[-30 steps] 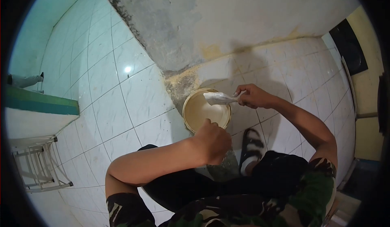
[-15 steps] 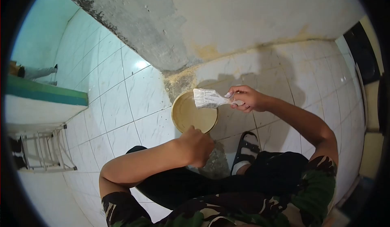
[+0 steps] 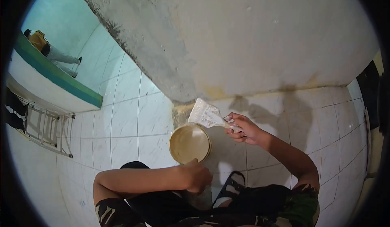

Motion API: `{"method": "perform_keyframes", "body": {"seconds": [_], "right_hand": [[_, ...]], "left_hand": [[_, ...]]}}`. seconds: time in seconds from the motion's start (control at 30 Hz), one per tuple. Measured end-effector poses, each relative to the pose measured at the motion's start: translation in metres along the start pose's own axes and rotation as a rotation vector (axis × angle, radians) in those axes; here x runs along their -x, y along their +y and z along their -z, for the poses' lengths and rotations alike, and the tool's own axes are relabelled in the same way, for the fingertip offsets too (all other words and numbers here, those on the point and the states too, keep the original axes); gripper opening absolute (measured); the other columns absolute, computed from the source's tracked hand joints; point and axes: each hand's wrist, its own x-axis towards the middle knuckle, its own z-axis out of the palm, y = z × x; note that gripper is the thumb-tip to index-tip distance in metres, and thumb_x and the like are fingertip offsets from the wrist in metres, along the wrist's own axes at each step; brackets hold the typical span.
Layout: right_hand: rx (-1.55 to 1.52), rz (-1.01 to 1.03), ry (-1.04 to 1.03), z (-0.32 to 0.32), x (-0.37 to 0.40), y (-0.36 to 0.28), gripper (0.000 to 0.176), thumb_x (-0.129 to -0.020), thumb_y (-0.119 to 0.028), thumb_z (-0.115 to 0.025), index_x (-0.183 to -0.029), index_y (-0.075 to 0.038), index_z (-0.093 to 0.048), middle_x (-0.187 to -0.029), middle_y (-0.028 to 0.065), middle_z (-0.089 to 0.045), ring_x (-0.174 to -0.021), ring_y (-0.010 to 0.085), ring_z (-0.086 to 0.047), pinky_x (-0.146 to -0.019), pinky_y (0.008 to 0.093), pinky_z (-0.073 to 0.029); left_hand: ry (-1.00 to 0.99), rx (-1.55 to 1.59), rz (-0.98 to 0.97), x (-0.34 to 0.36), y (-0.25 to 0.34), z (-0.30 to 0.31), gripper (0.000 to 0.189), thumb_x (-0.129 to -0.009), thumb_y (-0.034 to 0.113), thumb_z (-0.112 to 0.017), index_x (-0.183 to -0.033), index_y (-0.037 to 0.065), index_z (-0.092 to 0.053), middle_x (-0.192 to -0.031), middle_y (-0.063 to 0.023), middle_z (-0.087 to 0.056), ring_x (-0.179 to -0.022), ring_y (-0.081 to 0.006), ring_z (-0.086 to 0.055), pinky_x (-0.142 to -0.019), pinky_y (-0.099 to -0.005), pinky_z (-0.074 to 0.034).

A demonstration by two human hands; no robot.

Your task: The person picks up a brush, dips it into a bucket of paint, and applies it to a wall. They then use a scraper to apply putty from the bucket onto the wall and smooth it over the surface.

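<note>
My right hand [image 3: 245, 130] is closed around the handle of a wide paintbrush [image 3: 208, 115], whose bristles and ferrule are coated white. The brush points left, just beyond the far rim of a round bucket [image 3: 172, 134] with a pale cream inside. At the bucket's near rim, my left hand [image 3: 196, 176] is closed on it, its fingertips partly hidden from above. A grey and off-white wall [image 3: 239, 44] rises in front, with yellowish stains along its foot.
White tiles [image 3: 126, 145] cover the floor around the bucket. A metal ladder [image 3: 48, 127] stands at the left, with someone's dark-clad legs [image 3: 15, 109] beside it. Another person [image 3: 50, 50] is beyond the green-edged low wall [image 3: 61, 80]. My sandalled foot [image 3: 231, 186] is near the bucket.
My view has tilted up towards the wall. The paintbrush has moved from over the bucket's opening to beyond its far rim, bristles angled upward. My left hand stays at the near rim.
</note>
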Motion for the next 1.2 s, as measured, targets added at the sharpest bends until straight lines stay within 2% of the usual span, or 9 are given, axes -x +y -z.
{"method": "perform_keyframes", "body": {"seconds": [0.17, 0.3, 0.43, 0.67, 0.73, 0.97, 1.03, 1.13, 1.2], "right_hand": [[0.19, 0.326, 0.095, -0.061, 0.041, -0.075, 0.021, -0.097, -0.007, -0.045, -0.116, -0.015, -0.047, -0.085, 0.0057, -0.052, -0.05, 0.0024, -0.031, -0.042, 0.0193, -0.022], [0.62, 0.835, 0.355, -0.133, 0.055, -0.136, 0.019, -0.094, -0.006, -0.054, -0.112, -0.006, -0.052, -0.085, 0.0049, -0.055, -0.052, 0.0028, -0.036, -0.042, 0.022, -0.028], [1.368, 1.794, 0.53, -0.187, 0.028, -0.192, 0.013, -0.089, -0.007, -0.06, -0.1, -0.002, -0.06, -0.082, 0.0051, -0.059, -0.049, 0.011, -0.045, -0.046, 0.0254, -0.037], [1.617, 1.604, 1.046, -0.305, -0.019, -0.211, 0.024, -0.085, -0.013, -0.064, -0.092, 0.01, -0.065, -0.077, 0.0216, -0.065, -0.064, 0.0263, -0.06, -0.065, 0.0404, -0.051], [1.886, 1.716, 1.352, -0.287, -0.065, -0.205, 0.034, -0.086, -0.011, -0.068, -0.119, -0.009, -0.06, -0.085, 0.0115, -0.061, -0.074, 0.0275, -0.069, -0.065, 0.0357, -0.057], [2.158, 1.291, 1.393, -0.242, -0.109, -0.109, 0.043, -0.083, -0.013, -0.07, -0.122, 0.0, -0.056, -0.094, 0.0196, -0.059, -0.064, 0.026, -0.069, -0.053, 0.0301, -0.056], [2.252, 1.057, 1.329, -0.238, -0.101, -0.096, 0.037, -0.08, -0.005, -0.067, -0.115, 0.001, -0.059, -0.085, 0.0139, -0.058, -0.062, 0.0162, -0.066, -0.047, 0.0235, -0.052], [2.204, 0.679, 1.273, -0.242, -0.089, -0.083, 0.035, -0.081, -0.005, -0.066, -0.114, 0.003, -0.059, -0.087, 0.0164, -0.061, -0.064, 0.0212, -0.067, -0.053, 0.0282, -0.055], [2.165, 0.704, 1.244, -0.241, -0.086, -0.089, 0.034, -0.081, -0.005, -0.065, -0.113, 0.002, -0.06, -0.084, 0.0169, -0.062, -0.066, 0.0253, -0.068, -0.059, 0.0317, -0.057]], "left_hand": [[-0.018, -0.126, -0.045, -0.007, -0.017, 0.005, 0.03, -0.081, 0.029, -0.067, -0.098, 0.005, -0.066, -0.088, -0.013, -0.069, -0.088, -0.0333, -0.069, -0.073, -0.0465, -0.051], [0.013, -0.171, -0.106, -0.015, -0.029, -0.001, 0.028, -0.082, 0.026, -0.066, -0.101, 0.005, -0.065, -0.09, -0.0122, -0.069, -0.091, -0.0318, -0.068, -0.078, -0.0453, -0.051], [-0.042, -0.18, -0.166, -0.021, -0.046, -0.012, 0.025, -0.082, 0.023, -0.066, -0.1, 0.005, -0.066, -0.091, -0.0121, -0.069, -0.093, -0.0312, -0.068, -0.08, -0.045, -0.05], [0.018, -0.337, -0.217, -0.011, -0.058, -0.008, 0.022, -0.083, 0.021, -0.065, -0.097, 0.005, -0.069, -0.098, -0.0114, -0.07, -0.097, -0.0297, -0.068, -0.082, -0.0447, -0.05], [0.028, -0.314, -0.209, -0.01, -0.063, -0.017, 0.022, -0.084, 0.019, -0.064, -0.1, 0.005, -0.068, -0.1, -0.0101, -0.07, -0.099, -0.0299, -0.068, -0.084, -0.044, -0.049], [0.005, -0.312, -0.196, 0.005, -0.071, -0.023, 0.026, -0.085, 0.022, -0.063, -0.104, 0.006, -0.067, -0.1, -0.0107, -0.07, -0.1, -0.0293, -0.067, -0.086, -0.0445, -0.046], [0.021, -0.305, -0.199, 0.008, -0.07, -0.024, 0.029, -0.084, 0.026, -0.065, -0.103, 0.005, -0.067, -0.1, -0.0117, -0.07, -0.1, -0.0298, -0.066, -0.086, -0.0441, -0.046], [0.021, -0.315, -0.208, 0.017, -0.064, -0.017, 0.031, -0.08, 0.026, -0.068, -0.103, 0.004, -0.066, -0.097, -0.0116, -0.07, -0.098, -0.0309, -0.067, -0.085, -0.0443, -0.047], [0.017, -0.329, -0.213, 0.023, -0.058, -0.011, 0.033, -0.079, 0.027, -0.069, -0.102, 0.004, -0.066, -0.095, -0.0114, -0.071, -0.096, -0.0315, -0.068, -0.084, -0.0446, -0.047]]}}
